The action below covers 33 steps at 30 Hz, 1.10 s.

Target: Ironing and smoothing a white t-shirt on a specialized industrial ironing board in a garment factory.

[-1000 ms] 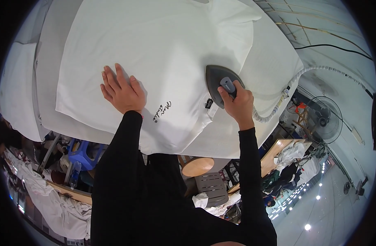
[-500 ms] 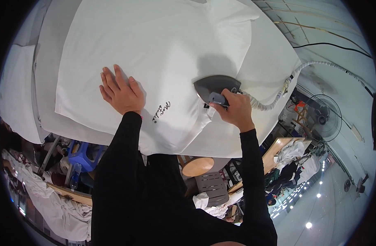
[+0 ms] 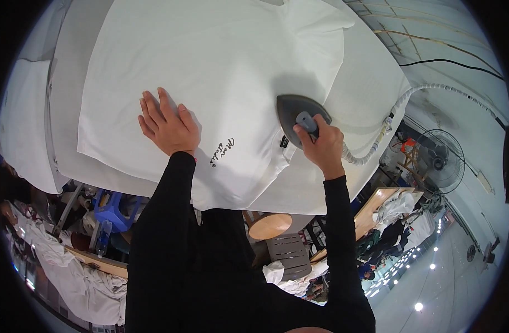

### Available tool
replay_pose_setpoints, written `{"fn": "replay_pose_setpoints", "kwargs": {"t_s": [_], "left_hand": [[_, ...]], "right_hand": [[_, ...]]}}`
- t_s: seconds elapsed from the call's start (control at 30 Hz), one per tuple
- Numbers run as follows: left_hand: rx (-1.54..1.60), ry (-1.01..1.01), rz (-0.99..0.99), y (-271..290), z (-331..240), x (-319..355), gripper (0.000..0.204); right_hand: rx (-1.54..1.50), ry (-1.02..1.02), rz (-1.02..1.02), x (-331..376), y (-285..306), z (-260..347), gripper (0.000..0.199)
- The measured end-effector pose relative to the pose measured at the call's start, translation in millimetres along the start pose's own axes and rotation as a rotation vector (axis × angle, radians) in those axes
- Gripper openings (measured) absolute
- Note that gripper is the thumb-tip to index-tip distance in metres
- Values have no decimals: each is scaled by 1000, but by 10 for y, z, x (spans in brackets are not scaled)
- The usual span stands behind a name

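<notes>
A white T-shirt lies spread over the pale padded ironing table, its neck toward the right and a dark printed mark on its chest. Flat on the fabric, left of that print, rests my left hand with its fingers spread. My right hand is wrapped around the grey handle of a steam iron. The iron's dark, pointed body sits on the shirt near the collar and shoulder, its tip aimed away from me and to the left. A small dark neck label shows just below it.
From the iron a white-wrapped hose curves off to the right. Another white cloth hangs at the table's left end. A fan stands at the right. Below are a blue plastic stool, a round wooden stool and a grey slatted seat.
The iron has shifted slightly right and turned, so its tip now points farther away from me. The neck label shows more fully. My left hand keeps its place on the shirt.
</notes>
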<state>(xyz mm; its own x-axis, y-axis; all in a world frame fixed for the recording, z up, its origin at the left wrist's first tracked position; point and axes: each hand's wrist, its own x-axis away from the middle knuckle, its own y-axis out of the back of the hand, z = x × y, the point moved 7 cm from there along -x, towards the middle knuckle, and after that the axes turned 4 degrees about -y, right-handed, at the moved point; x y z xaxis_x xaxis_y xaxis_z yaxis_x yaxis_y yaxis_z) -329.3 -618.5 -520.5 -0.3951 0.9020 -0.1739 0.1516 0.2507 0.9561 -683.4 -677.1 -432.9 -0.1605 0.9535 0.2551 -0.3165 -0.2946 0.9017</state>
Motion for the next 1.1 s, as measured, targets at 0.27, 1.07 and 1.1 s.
{"fn": "replay_pose_setpoints", "kwargs": {"t_s": [0.27, 1.07, 1.1], "left_hand": [[-5, -1, 1, 3, -6, -2, 61], [-13, -7, 0, 0, 42, 2, 62], [-23, -7, 1, 5, 46, 13, 62]], "right_hand": [[12, -83, -42, -28, 6, -89, 41], [-64, -35, 37, 87, -31, 13, 40], [-69, 58, 54, 114, 2, 33, 40]]}}
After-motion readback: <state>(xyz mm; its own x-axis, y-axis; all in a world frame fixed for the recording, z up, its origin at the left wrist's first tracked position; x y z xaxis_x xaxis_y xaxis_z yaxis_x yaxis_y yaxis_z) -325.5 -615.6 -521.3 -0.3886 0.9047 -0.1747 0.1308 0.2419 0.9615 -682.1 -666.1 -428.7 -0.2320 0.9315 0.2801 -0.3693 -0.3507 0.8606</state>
